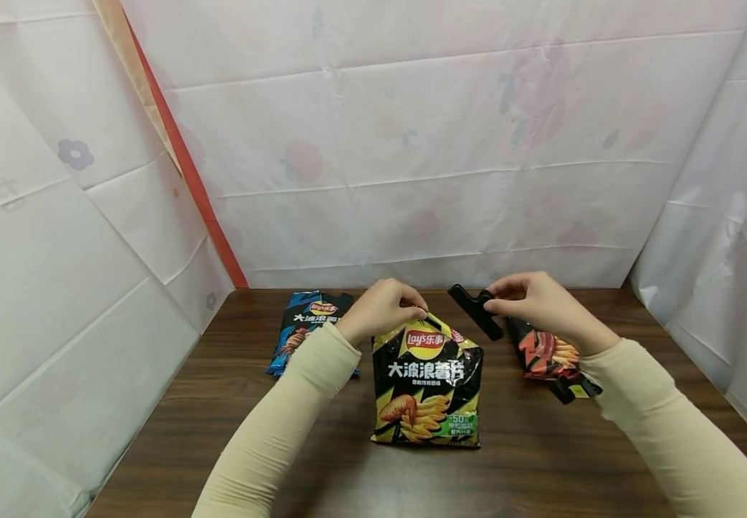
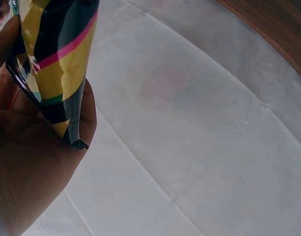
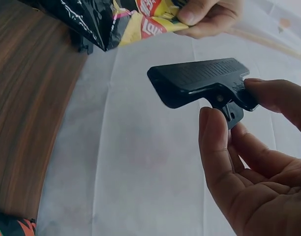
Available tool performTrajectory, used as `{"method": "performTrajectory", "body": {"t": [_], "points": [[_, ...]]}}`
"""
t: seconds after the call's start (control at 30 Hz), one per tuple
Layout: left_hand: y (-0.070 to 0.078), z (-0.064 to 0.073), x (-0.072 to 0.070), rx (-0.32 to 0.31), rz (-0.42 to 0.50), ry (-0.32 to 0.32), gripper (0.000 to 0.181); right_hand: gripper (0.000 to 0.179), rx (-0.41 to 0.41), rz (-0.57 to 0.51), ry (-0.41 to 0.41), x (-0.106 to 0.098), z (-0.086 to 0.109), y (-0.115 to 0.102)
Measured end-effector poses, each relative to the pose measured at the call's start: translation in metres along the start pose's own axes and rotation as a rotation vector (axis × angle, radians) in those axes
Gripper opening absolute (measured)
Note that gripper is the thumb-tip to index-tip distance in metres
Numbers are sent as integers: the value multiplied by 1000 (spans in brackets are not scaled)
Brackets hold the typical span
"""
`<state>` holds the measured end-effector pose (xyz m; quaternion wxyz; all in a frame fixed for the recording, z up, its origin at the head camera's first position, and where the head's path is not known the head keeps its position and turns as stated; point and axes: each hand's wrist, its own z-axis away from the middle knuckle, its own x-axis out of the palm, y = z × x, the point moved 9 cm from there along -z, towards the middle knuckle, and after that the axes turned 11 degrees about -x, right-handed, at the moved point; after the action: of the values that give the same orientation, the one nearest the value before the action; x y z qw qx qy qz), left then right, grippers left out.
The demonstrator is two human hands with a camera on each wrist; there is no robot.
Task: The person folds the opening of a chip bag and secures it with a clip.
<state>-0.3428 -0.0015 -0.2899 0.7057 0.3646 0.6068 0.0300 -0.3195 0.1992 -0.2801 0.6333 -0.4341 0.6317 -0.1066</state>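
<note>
A black and yellow Lay's chip bag (image 1: pixel 427 392) stands upright on the table in the head view, its top gathered and folded inward. My left hand (image 1: pixel 383 306) pinches that top between thumb and fingers; in the left wrist view a folded part of the bag (image 2: pixel 64 54) lies against the palm. To the right, my right hand (image 1: pixel 535 306) holds a black bag clip (image 1: pixel 475 311) by its handle end, just apart from the bag. The right wrist view shows the thumb and fingers on the clip's (image 3: pixel 199 81) two handles, its long bar pointing towards the bag.
Behind my left forearm lies a blue Lay's bag (image 1: pixel 299 324), partly covered. A red and black chip bag (image 1: pixel 545 352) lies under my right wrist, with a black clip (image 1: pixel 563 391) bearing a yellow-green label at its near end. White patterned cloth (image 1: pixel 412 144) encloses the wooden table (image 1: pixel 218 439).
</note>
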Motion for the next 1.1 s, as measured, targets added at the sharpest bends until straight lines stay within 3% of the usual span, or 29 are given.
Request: {"method": "performTrajectory", "body": {"t": [0.3,0.63,0.87,1.1], "points": [[0,0,-1,-5,4,1,15,40,-70,8,-1,11,-8,-13],[-1,0,-1,-6,5,8,15,38,-94,-39,34,23,-11,-9],[-1,0,-1,-4,14,7,15,32,-153,-42,73,27,-9,-13],[-1,1,-2,-9,20,7,15,26,-161,-21,70,31,-9,-15]]}}
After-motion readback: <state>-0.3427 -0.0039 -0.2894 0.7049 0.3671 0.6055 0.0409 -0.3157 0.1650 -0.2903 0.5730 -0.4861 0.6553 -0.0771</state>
